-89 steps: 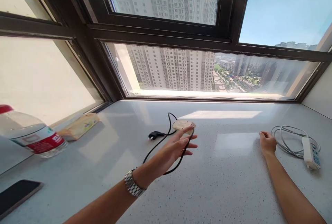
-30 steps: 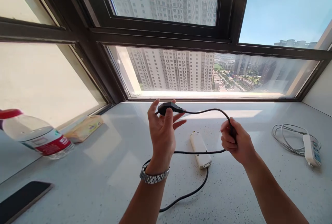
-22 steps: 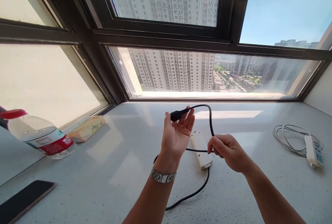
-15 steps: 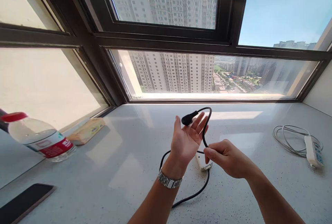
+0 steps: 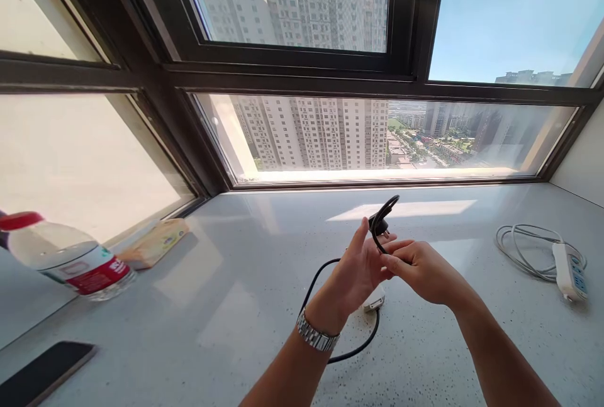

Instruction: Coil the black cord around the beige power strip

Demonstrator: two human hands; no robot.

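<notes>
Palm up above the counter, my left hand [image 5: 361,268] wears a metal watch [image 5: 318,331]; its thumb is raised and its fingers are stretched out. A black plug [image 5: 379,226] with metal prongs is beside the thumb tip and over those fingers. From the plug a black cable [image 5: 376,234] loops down to my right hand [image 5: 422,268], which pinches it between thumb and forefinger. Below the hands lies a white block [image 5: 375,300], partly hidden by my left hand. The black cable's lower stretch [image 5: 361,349] curves across the counter to it.
At the right lies a white power strip [image 5: 570,272] with a coiled grey cord [image 5: 516,250]. Along the left are a water bottle [image 5: 70,256] with a red cap, a tissue pack [image 5: 155,243] and a dark phone [image 5: 44,372]. Windows with dark frames [image 5: 292,77] rise behind the counter [image 5: 226,331].
Both hands have come closer together, my left hand moving right and turning. The plug has shifted right, its cable now bent into a tighter loop in the right-hand pinch.
</notes>
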